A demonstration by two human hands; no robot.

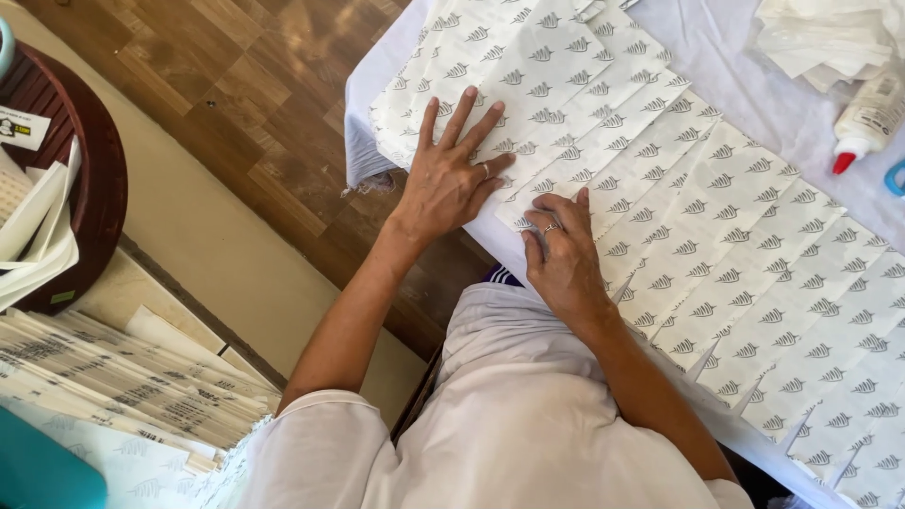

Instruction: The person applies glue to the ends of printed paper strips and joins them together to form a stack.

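fingers (459, 121) of the left hand (451, 179) lie spread and flat, gripping nothing, pressing on printed white paper sheets (716, 217) at centre frame. just to its right, the right hand (564, 253) rests palm down, fingers (542, 219) loosely extended and open, on the near edge of the same sheets. the sheets, patterned with small grey leaf shapes, lie in overlapping rows across a white-covered counter (716, 47), running from upper centre to lower right. much of the counter is already covered by laid-out rows, and the hands work at the near left end. a glue bottle (867, 123) with a red tip lies at upper right beside a pile of white paper (820, 38). at lower left sits a stack of printed papers (123, 377), apparently not yet laid out, beneath a round wooden tray (94, 160).
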